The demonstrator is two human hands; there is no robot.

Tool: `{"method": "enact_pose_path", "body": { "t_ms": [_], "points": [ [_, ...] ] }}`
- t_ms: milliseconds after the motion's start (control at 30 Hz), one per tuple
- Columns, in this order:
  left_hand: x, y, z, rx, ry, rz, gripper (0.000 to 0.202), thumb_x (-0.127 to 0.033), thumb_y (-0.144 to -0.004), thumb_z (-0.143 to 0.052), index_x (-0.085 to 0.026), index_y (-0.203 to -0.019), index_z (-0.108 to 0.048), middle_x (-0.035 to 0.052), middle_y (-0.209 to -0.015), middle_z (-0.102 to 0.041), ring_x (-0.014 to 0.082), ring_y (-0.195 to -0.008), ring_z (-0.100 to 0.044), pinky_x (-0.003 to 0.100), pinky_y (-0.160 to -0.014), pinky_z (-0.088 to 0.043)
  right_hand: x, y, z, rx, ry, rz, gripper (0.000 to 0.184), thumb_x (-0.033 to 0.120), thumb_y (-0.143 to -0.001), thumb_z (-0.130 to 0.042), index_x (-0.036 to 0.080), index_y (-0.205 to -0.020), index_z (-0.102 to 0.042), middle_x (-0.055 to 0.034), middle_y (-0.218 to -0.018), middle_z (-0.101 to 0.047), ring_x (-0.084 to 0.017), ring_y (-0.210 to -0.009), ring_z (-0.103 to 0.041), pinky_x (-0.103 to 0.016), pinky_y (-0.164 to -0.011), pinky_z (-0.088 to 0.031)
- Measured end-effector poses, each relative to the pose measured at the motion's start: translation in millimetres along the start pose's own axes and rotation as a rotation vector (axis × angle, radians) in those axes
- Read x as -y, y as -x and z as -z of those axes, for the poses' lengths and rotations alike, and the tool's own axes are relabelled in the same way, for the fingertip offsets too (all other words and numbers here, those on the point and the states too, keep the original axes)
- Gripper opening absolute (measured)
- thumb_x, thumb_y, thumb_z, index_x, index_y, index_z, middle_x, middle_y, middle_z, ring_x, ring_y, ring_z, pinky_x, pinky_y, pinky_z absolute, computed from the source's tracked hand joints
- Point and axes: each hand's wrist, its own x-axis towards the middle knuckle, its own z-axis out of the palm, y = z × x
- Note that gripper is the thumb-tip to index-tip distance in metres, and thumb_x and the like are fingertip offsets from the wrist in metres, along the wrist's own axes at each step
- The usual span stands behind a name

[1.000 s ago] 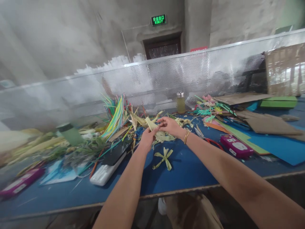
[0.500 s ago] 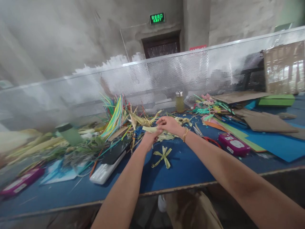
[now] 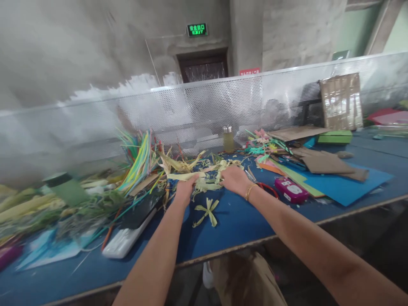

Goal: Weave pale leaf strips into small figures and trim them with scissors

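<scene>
Between the thumb and fingers of my left hand (image 3: 185,188) is a pale strip of corn husk (image 3: 174,176), pointing off to the left. My right hand (image 3: 235,178) reaches into the heap of husk scraps (image 3: 205,183), its fingers curled down at the scraps. What its fingertips grip, if anything, is hidden. In front of both hands, a cross-shaped knot of husk strips (image 3: 208,211) lies on the blue tabletop (image 3: 229,229). Drier husks (image 3: 180,162) are piled just beyond my left hand.
To the left are a bundle of coloured pipe cleaners (image 3: 140,159), a green cup (image 3: 66,189) and a white box (image 3: 119,243). A purple box (image 3: 290,190), red-handled scissors (image 3: 267,189) and blue sheets (image 3: 338,187) lie right. Behind stands a bottle (image 3: 228,139) before a perforated screen (image 3: 210,102).
My hands were together at the husk strip. Now they are apart: the left keeps the strip, while the right has let go of it and dropped to the scraps. The view has swung right.
</scene>
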Motion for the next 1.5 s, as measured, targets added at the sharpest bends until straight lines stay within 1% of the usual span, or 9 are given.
{"method": "enact_pose_path", "body": {
  "t_ms": [133, 367, 633, 800, 900, 1067, 1200, 1333, 1500],
  "points": [
    [0.0, -2.7, -0.6, -0.063, -0.040, 0.021, 0.035, -0.037, -0.053, -0.083, -0.012, -0.068, -0.065, -0.0018, -0.051, -0.053, 0.0053, -0.041, -0.035, 0.020, -0.038, -0.024, -22.4, 48.0, 16.2, -0.170, 0.243, -0.182, 0.021, 0.021, -0.088, -0.051, 0.013, -0.090, -0.071, -0.0209, -0.105, -0.065, -0.033, -0.108, -0.053, -0.045, -0.089, -0.040],
    [-5.2, 1.3, -3.5, -0.046, 0.080, 0.026, 0.037, -0.036, -0.051, -0.085, -0.010, -0.068, -0.064, -0.0019, -0.052, -0.053, 0.0054, -0.043, -0.040, 0.018, -0.039, -0.025, -37.9, 86.8, 17.7, 0.188, 0.292, -0.402, 0.029, 0.027, -0.085, -0.052, 0.010, -0.100, -0.069, -0.0229, -0.098, -0.067, -0.033, -0.089, -0.066, -0.039, -0.073, -0.049],
    [-10.1, 4.7, -3.6, -0.015, 0.165, 0.049, 0.035, -0.030, -0.051, -0.085, -0.011, -0.072, -0.064, -0.0020, -0.055, -0.055, 0.0051, -0.044, -0.043, 0.017, -0.039, -0.024, -48.2, 74.6, 20.7, 0.260, 0.271, -0.379, 0.043, 0.013, -0.075, -0.056, 0.005, -0.117, -0.056, -0.0230, -0.099, -0.069, -0.032, -0.093, -0.068, -0.035, -0.073, -0.049],
    [-13.1, 7.0, -4.7, -0.006, 0.228, 0.072, 0.035, -0.025, -0.050, -0.085, -0.011, -0.074, -0.065, -0.0026, -0.059, -0.057, 0.0045, -0.046, -0.046, 0.016, -0.039, -0.027, -78.4, 53.3, 37.2, 0.300, 0.001, -0.406, 0.018, 0.025, -0.073, -0.062, 0.011, -0.083, -0.065, -0.0119, -0.073, -0.067, -0.024, -0.069, -0.066, -0.028, -0.055, -0.042],
    [-14.5, 7.1, -4.7, -0.014, 0.264, 0.096, 0.035, -0.024, -0.048, -0.086, -0.011, -0.074, -0.066, -0.0024, -0.060, -0.059, 0.0047, -0.047, -0.049, 0.015, -0.039, -0.028, -88.3, 47.2, 39.3, 0.135, -0.435, -0.531, 0.015, 0.024, -0.073, -0.064, 0.014, -0.084, -0.062, -0.0012, -0.056, -0.057, -0.014, -0.050, -0.053, -0.024, -0.046, -0.036],
    [-15.1, 5.4, -6.1, -0.007, 0.336, 0.133, 0.033, -0.020, -0.051, -0.086, -0.012, -0.076, -0.067, -0.0011, -0.065, -0.063, 0.0046, -0.049, -0.053, 0.013, -0.038, -0.030, -68.0, 45.1, 27.1, 0.007, -1.108, -0.421, 0.029, 0.036, -0.074, -0.069, 0.016, -0.093, -0.058, 0.0012, -0.060, -0.057, -0.010, -0.047, -0.050, -0.022, -0.044, -0.041],
    [-14.1, 5.1, -9.1, -0.041, 0.373, 0.137, 0.031, -0.017, -0.052, -0.085, -0.014, -0.076, -0.065, -0.0021, -0.065, -0.064, 0.0041, -0.048, -0.053, 0.012, -0.038, -0.030, -35.1, 37.0, 20.4, 0.100, -1.439, -0.261, 0.048, 0.032, -0.067, -0.074, 0.017, -0.108, -0.055, -0.0018, -0.072, -0.062, -0.014, -0.056, -0.058, -0.025, -0.050, -0.049],
    [-19.0, 4.6, -13.7, -0.143, 0.372, 0.094, 0.027, -0.019, -0.055, -0.084, -0.013, -0.073, -0.065, -0.0014, -0.063, -0.064, 0.0047, -0.047, -0.054, 0.013, -0.036, -0.029, -6.5, 21.7, 16.5, 0.155, -1.275, -0.168, 0.052, 0.024, -0.064, -0.074, 0.020, -0.112, -0.054, -0.0014, -0.084, -0.062, -0.012, -0.062, -0.056, -0.023, -0.054, -0.046],
    [-45.0, -3.3, -23.9, -0.288, 0.561, 0.029, 0.022, -0.012, -0.061, -0.081, -0.013, -0.073, -0.062, -0.0016, -0.068, -0.065, 0.0051, -0.053, -0.056, 0.014, -0.045, -0.042, 16.9, 4.3, 5.7, 0.055, -0.912, -0.096, 0.039, 0.039, -0.069, -0.074, 0.020, -0.099, -0.059, -0.0018, -0.084, -0.060, -0.016, -0.075, -0.056, -0.028, -0.068, -0.045]
  ]
}}
